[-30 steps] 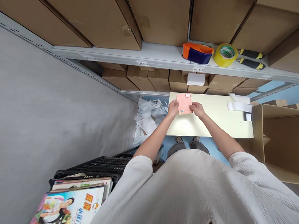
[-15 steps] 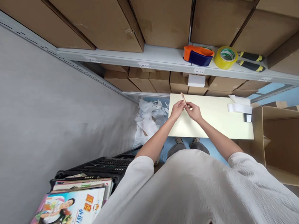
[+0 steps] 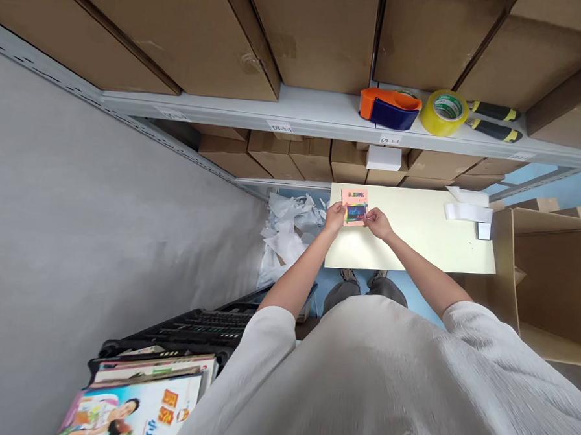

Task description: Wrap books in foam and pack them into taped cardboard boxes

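A small flat pink packet (image 3: pixel 355 199) with colourful lettering and a dark blue panel faces up between my hands, over the left part of the pale table (image 3: pixel 416 243). My left hand (image 3: pixel 335 216) is closed on its left edge. On the opposite edge my right hand (image 3: pixel 378 223) pinches it with thumb and fingers. Whether the packet touches the tabletop or is held just above it, I cannot tell.
White paper strips (image 3: pixel 467 211) and a small dark box (image 3: pixel 483 231) lie at the table's right end. An open carton (image 3: pixel 512 268) stands beyond. Crumpled paper (image 3: pixel 289 240) lies left. The shelf overhead holds a tape dispenser (image 3: pixel 391 110), yellow tape (image 3: pixel 442 115) and cutters (image 3: pixel 495 121). Lower left, a black crate (image 3: pixel 192 329) holds books.
The packet was edge-on and pinched with both hands close together. It is now turned flat, its printed face showing, and my hands have moved apart to its two sides.
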{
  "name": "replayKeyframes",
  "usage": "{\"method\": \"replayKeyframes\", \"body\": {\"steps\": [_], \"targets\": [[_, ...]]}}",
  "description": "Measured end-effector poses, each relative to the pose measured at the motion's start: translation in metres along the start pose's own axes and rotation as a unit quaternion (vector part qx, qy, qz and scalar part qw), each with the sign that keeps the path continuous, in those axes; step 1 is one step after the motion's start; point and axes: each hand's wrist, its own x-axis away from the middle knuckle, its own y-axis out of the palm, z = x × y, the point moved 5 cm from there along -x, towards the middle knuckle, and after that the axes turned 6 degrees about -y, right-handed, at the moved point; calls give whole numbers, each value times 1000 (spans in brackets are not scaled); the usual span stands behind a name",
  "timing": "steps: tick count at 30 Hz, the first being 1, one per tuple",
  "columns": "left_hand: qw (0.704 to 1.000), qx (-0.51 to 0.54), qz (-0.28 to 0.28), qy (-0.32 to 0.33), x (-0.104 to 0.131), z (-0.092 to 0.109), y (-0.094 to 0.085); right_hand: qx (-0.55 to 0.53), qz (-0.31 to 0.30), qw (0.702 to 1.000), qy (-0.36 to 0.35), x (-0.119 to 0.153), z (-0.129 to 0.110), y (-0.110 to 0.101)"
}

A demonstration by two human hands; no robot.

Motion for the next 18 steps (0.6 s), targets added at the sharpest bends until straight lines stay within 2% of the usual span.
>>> {"method": "replayKeyframes", "body": {"steps": [3, 6, 9, 11, 13, 15, 18], "targets": [[999, -8, 24, -22, -8, -16, -3, -30, 10, 999, 15, -6, 13, 9], [998, -35, 46, -18, -15, -32, -7, -12, 20, 999, 33, -15, 26, 19], [993, -115, 32, 13, -19, -46, -12, 27, 17, 999, 41, -26, 37, 30], [977, -209, 3, 49, -16, -53, -15, 70, 7, 997, 42, -31, 42, 37], [942, -319, -45, 99, -8, -59, -15, 122, -11, 992, 24, -32, 45, 41], [888, -428, -101, 138, 6, -66, -14, 193, -32, 980, -22, -25, 43, 42], [812, -547, -151, 138, 23, -79, -16, 321, -82, 937, -110, -5, 37, 43]]}}
